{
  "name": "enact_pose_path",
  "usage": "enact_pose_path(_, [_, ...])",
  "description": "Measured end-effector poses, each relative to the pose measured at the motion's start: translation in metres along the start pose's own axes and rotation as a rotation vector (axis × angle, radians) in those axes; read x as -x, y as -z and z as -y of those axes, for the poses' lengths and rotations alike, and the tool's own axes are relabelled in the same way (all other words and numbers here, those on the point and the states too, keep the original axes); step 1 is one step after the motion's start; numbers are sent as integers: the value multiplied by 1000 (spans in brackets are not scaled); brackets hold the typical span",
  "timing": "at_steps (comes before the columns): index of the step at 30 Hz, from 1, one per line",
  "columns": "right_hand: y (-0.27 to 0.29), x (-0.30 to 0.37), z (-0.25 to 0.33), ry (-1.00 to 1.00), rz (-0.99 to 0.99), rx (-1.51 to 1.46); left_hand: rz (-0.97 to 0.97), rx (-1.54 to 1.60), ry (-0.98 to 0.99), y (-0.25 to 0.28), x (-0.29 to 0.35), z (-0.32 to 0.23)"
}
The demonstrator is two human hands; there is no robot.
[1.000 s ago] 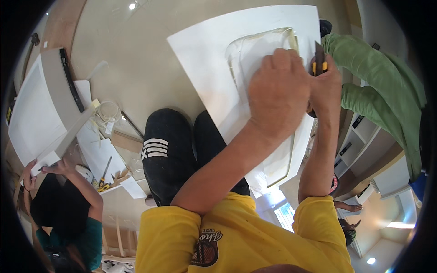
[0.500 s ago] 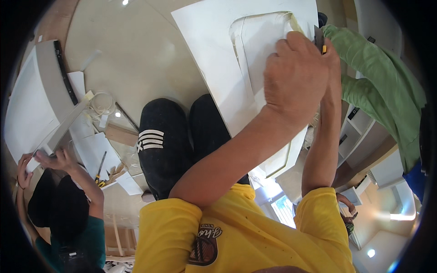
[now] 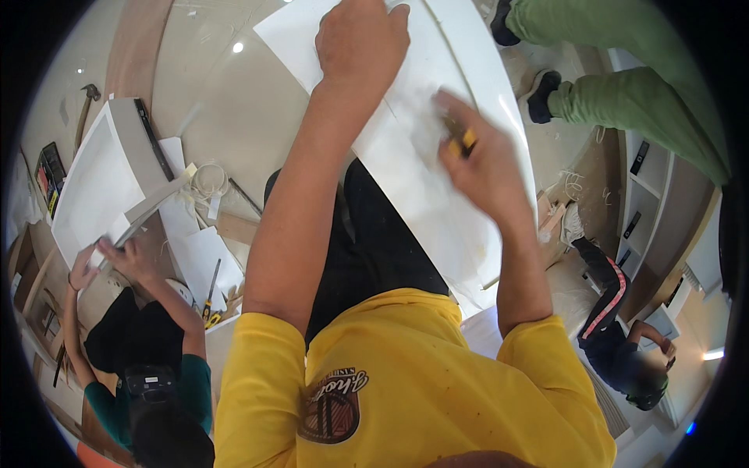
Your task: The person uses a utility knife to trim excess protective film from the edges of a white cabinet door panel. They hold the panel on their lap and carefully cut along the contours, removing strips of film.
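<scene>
A large white panel lies across my lap, with a thin line running along its curved right-hand border. My left hand is over its far left part, fingers curled under and partly cut off by the upper edge of the picture. What that hand grips, if anything, is hidden. My right hand, smeared by motion, is wrapped round a utility knife with yellow parts. It hovers over the panel's right side; I cannot tell whether the blade touches.
At left, a co-worker's hand steadies a pale strip by a curved white piece. A hammer and yellow-handled tool lie around. Green trousers stand close at right, near a white shelf unit. Another person is farther right.
My hands have separated: the left went left and away, the right came nearer with the knife. The rounded recess in the panel no longer shows. The green-trousered legs now show shoes.
</scene>
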State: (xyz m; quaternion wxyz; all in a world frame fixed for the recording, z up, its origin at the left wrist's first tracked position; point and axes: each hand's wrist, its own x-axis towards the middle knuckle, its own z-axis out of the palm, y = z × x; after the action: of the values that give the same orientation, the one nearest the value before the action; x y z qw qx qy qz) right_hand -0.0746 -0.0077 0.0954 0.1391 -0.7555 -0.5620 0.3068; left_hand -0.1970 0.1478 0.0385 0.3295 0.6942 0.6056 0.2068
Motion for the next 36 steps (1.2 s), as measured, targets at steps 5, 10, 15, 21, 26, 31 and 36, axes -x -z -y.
enact_pose_path(5, [-20,40,-4,-9,128,175,-126,175,-50,-15,4,14])
enact_pose_path(10, [-22,32,1,-27,67,223,-67,-17,-180,-29,10,17])
enact_pose_path(15, [-11,24,-19,26,110,49,-32,-321,-256,-14,12,11])
enact_pose_path(21, [-6,19,-5,-57,191,37,23,-348,-134,-12,3,-4])
enact_pose_path(26, [10,-6,-7,-49,193,-105,-84,-440,-207,-14,-5,-9])
enact_pose_path(31, [43,-56,-27,-320,172,-670,-255,-196,-187,-39,-6,17])
enact_pose_path(36, [53,-116,-24,157,3,88,-312,-168,-142,-47,-1,13])
